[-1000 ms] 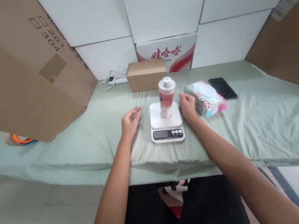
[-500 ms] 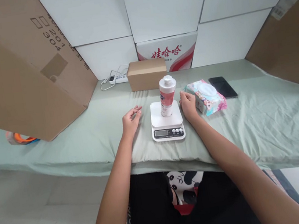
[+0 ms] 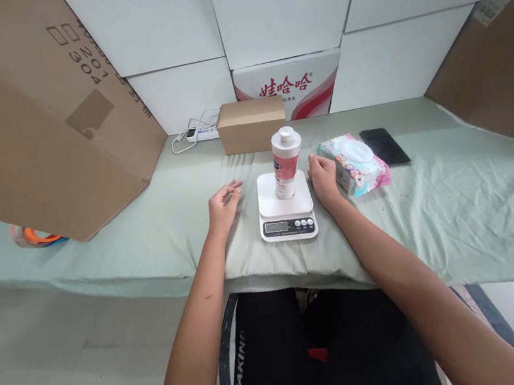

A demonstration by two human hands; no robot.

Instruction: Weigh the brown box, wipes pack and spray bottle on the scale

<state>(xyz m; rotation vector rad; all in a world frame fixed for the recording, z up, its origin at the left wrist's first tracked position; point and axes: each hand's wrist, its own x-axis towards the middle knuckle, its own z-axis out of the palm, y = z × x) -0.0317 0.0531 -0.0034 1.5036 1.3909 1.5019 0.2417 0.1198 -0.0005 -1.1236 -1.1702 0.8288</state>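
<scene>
A white bottle with a pink label band point(image 3: 286, 166) stands upright on the plate of a white kitchen scale point(image 3: 267, 198). The scale's small display looks grey, with no readable figures. On the cloth to the left of the scale rests my left hand point(image 3: 224, 206), holding nothing, its fingers loosely stretched and the thumb apart. My right hand point(image 3: 323, 177) lies curled into a fist just right of the scale, with nothing visible in it. Right beside that fist is a floral pack of wipes point(image 3: 353, 166) with a white lid.
A black phone point(image 3: 384, 147) lies beyond the wipes. Behind the bottle sit a small brown carton point(image 3: 251, 126) and a power strip point(image 3: 203, 134) with a white cable. Large cardboard panels flank the green cloth point(image 3: 171, 230). Orange tape point(image 3: 36, 235) is at far left.
Both hands, the bottle and the scale stay in place. Below the table edge my legs have shifted, and the panda print between them no longer shows. The view has moved slightly.
</scene>
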